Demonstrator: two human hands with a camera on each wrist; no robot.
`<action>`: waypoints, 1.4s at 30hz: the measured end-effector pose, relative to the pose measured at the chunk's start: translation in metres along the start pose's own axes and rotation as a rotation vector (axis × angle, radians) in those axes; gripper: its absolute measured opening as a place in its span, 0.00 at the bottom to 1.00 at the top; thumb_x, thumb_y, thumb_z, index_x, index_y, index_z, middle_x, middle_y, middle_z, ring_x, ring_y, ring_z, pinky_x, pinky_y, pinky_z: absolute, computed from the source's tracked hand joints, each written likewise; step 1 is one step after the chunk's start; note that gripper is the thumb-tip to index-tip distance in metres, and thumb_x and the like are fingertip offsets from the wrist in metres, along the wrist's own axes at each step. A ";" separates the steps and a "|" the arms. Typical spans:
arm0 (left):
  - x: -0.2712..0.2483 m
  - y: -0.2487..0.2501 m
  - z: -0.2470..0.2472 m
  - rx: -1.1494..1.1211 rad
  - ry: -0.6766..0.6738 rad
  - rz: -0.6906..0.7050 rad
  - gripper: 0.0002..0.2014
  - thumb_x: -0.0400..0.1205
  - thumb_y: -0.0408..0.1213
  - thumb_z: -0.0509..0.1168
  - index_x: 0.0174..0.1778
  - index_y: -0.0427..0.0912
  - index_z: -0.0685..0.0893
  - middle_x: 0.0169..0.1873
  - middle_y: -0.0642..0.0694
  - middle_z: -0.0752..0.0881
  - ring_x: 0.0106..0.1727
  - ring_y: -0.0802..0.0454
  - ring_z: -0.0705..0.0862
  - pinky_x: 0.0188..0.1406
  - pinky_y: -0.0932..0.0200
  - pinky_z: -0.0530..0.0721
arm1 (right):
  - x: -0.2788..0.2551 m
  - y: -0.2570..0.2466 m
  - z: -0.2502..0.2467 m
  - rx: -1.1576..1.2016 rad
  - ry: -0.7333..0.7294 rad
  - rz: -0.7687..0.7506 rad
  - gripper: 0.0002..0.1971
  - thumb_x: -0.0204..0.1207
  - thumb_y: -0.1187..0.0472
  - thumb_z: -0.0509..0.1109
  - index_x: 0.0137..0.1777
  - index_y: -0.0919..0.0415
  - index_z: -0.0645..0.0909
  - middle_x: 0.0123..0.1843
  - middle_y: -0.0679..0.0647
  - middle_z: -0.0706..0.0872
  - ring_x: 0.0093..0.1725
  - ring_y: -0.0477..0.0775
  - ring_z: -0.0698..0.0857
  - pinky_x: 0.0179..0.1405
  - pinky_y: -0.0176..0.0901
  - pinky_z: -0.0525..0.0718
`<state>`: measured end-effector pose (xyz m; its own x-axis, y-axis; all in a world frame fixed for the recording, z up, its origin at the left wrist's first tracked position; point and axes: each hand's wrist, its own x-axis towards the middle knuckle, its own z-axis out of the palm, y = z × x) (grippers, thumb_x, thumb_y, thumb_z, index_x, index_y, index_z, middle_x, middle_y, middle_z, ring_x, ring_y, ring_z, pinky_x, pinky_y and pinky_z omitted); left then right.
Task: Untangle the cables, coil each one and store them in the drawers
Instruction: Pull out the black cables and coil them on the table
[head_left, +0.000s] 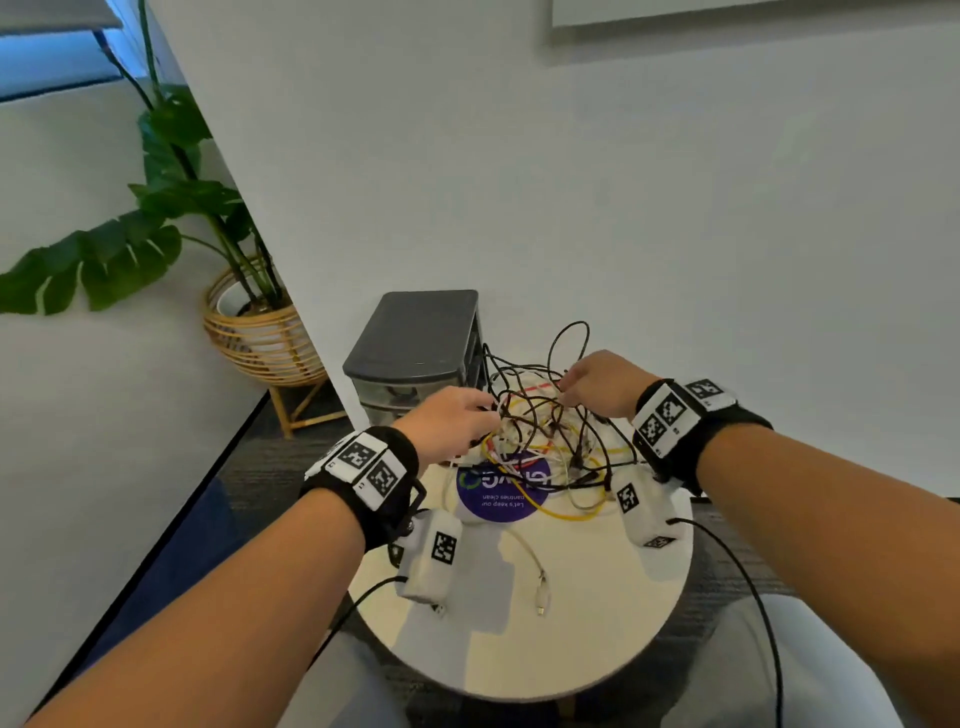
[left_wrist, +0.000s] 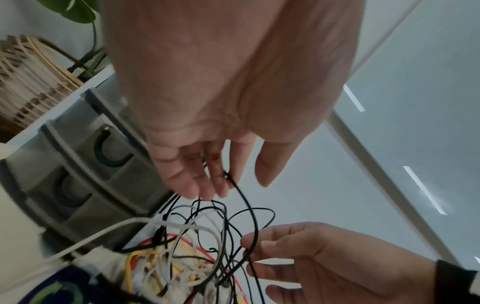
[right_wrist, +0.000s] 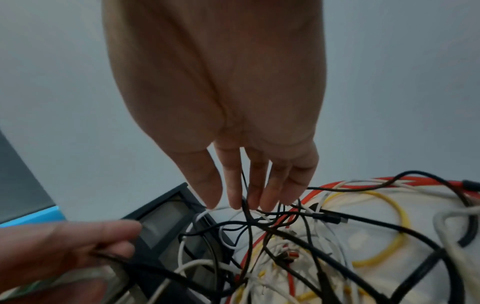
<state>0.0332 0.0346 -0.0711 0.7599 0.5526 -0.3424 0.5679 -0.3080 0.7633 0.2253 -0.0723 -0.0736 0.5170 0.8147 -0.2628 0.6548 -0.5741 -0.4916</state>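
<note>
I am sitting at a round white surface (head_left: 519, 649) with the dark drawer unit (head_left: 415, 338) standing at its far edge against the wall, both drawers looking closed. Between the unit and me, the tangle of cables (head_left: 550, 441) is lying heaped on the far half of the surface, black, white, yellow and red strands looping through each other with no single long axis. One white cable (head_left: 530, 566) is trailing out of the heap toward me, its plug end pointing at my near edge.

My left hand (head_left: 452, 421) is working at the heap's left side; a thin black cable (left_wrist: 244, 201) is passing between its fingers, so I judge its grip to be pinching that strand. My right hand (head_left: 602, 384) is at the top of the heap, its grip pinched on black strands.

The risk I am seeing: pulling my hands apart now would likely tighten the knots rather than free them, and could drag the whole heap off the surface or against the drawer unit.
</note>
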 end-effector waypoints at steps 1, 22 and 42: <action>-0.002 0.002 -0.001 -0.012 0.033 0.028 0.21 0.89 0.41 0.64 0.79 0.45 0.78 0.67 0.43 0.86 0.63 0.51 0.82 0.72 0.40 0.81 | 0.001 0.001 0.001 0.044 0.000 0.004 0.17 0.84 0.60 0.70 0.68 0.68 0.85 0.65 0.60 0.85 0.62 0.59 0.83 0.56 0.43 0.82; -0.116 0.130 -0.089 -0.300 0.618 0.835 0.13 0.92 0.33 0.56 0.66 0.47 0.83 0.53 0.48 0.91 0.27 0.52 0.79 0.22 0.59 0.75 | -0.042 -0.038 -0.031 0.652 0.250 -0.165 0.11 0.81 0.72 0.68 0.57 0.57 0.79 0.43 0.61 0.87 0.39 0.58 0.92 0.39 0.47 0.85; -0.147 0.122 -0.081 -0.238 0.531 0.802 0.08 0.89 0.35 0.65 0.63 0.44 0.85 0.32 0.47 0.85 0.21 0.54 0.70 0.22 0.64 0.71 | -0.156 -0.138 -0.126 0.762 -0.027 -0.569 0.11 0.85 0.54 0.71 0.50 0.62 0.88 0.33 0.54 0.74 0.28 0.47 0.67 0.36 0.41 0.76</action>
<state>-0.0353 -0.0214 0.1172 0.6178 0.5423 0.5694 -0.1748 -0.6113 0.7719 0.1238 -0.1304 0.1401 0.2120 0.9626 0.1684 0.2633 0.1097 -0.9584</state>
